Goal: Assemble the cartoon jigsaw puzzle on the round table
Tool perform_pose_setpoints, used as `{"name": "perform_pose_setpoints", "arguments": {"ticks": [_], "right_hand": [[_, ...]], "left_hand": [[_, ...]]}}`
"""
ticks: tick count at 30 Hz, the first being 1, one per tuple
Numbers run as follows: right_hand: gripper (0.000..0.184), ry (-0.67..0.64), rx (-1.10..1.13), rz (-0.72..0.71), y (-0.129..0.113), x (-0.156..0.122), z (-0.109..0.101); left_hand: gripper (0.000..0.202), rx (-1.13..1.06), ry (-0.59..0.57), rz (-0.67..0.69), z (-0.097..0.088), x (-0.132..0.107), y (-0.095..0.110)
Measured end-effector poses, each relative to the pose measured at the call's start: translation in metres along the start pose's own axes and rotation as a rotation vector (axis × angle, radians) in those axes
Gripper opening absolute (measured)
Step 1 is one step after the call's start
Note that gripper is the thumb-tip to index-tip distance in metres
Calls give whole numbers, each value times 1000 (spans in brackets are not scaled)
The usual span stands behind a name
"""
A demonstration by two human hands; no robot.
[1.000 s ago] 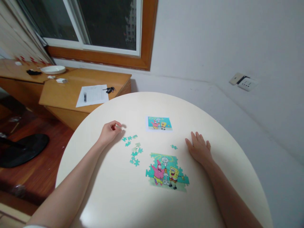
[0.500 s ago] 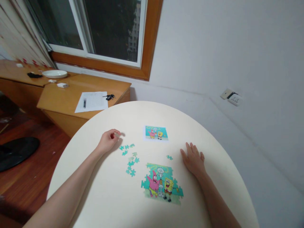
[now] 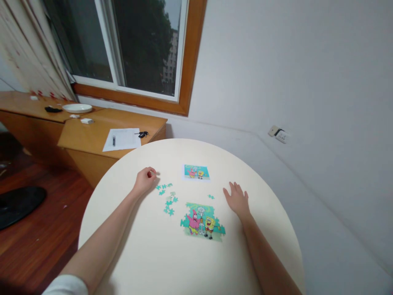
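Note:
My left hand [image 3: 146,180] rests on the table left of the loose puzzle pieces, its fingers curled round toward the thumb. Whether a small piece sits in that curl I cannot make out. Several loose teal jigsaw pieces [image 3: 169,202] lie scattered just right of it. My right hand [image 3: 238,199] lies with fingers spread, holding nothing. To its left is a small pair of joined-looking pieces [image 3: 211,196]. Nearer me is a partly joined jigsaw puzzle [image 3: 201,221] with a pink starfish, a squid and a yellow sponge figure, its side edges uneven.
A printed reference picture [image 3: 196,172] lies at the far middle of the round white table [image 3: 147,258]. Behind, a wooden cabinet [image 3: 123,116] carries a paper sheet [image 3: 124,140], keys [image 3: 143,134] and a white plate [image 3: 77,108]. A wall socket [image 3: 281,135] is at right.
The view has tilted up and shifted right, so the table things appear higher and more to the left. Both hands stay in much the same places; the right fingers look more spread.

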State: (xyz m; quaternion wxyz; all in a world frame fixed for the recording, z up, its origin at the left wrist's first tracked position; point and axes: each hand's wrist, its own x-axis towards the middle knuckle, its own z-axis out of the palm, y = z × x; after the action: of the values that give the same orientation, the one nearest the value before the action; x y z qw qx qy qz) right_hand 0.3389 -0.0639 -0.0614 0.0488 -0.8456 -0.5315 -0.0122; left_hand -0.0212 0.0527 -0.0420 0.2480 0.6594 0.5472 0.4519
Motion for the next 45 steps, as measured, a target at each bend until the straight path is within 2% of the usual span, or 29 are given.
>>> {"name": "perform_pose_setpoints", "arguments": {"ticks": [6,10,13,22,25,28,35,41,45], "right_hand": [[59,-3,56,-7,-4,-2,-4],[57,4,76,-5,-5,-6,-4],[55,6,81,3,-6,-12,-1],[53,27,89,-17,-6,-37,0],[53,35,95,-25,-7,-47,-1],[53,36,102,-34,-7,-57,-3],[51,71,123,-53,-8,-81,-3],[47,147,144,-84,-10,-105,-3],[45,236,174,-168,-17,-116,-9]], "left_hand": [[10,67,68,-1,0,-8,1],[11,114,136,-3,2,-21,-2],[12,148,146,0,4,-32,-3],[17,252,84,118,8,-75,4],[25,433,17,229,8,-85,6],[27,571,-32,311,9,-88,9],[25,650,-51,478,10,-94,17],[29,689,-39,493,5,-106,22],[29,694,-62,512,2,-109,25]]}}
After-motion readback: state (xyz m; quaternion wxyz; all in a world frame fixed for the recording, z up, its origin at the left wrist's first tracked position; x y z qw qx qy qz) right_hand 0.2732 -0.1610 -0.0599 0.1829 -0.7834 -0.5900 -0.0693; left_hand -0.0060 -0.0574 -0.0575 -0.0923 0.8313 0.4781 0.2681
